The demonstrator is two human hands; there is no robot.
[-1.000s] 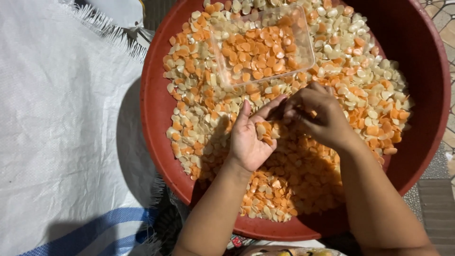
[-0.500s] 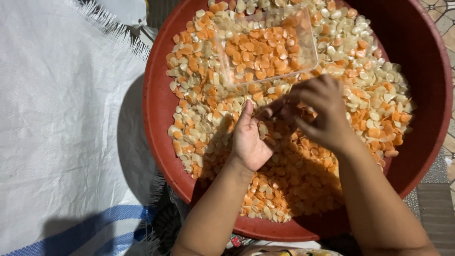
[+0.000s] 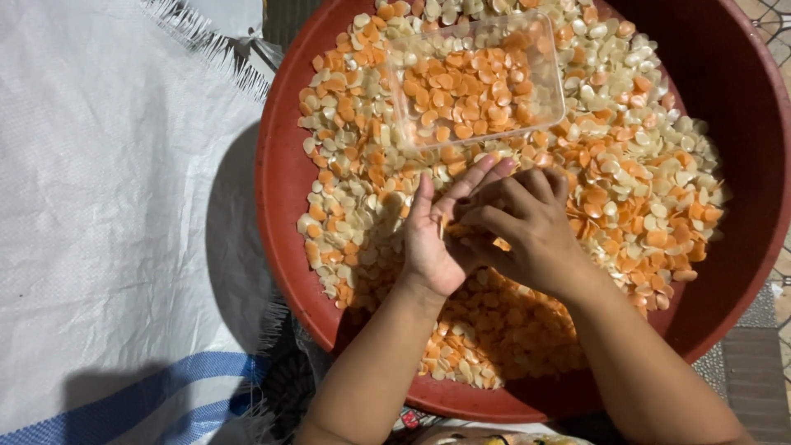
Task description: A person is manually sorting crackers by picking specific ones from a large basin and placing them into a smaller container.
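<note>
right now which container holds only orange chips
The small clear plastic box lying on the heap: it holds orange chips only. The big red basin holds mixed orange and pale chips, where both hands work.

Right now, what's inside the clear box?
The clear box holds only orange chips, lying on the mixed pile in the red basin. What lies under the box is mostly hidden.

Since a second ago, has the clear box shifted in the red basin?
No. The clear box keeps its spot by the red basin's far rim, lying on the chips; only the camera framing drifts slightly.
</note>
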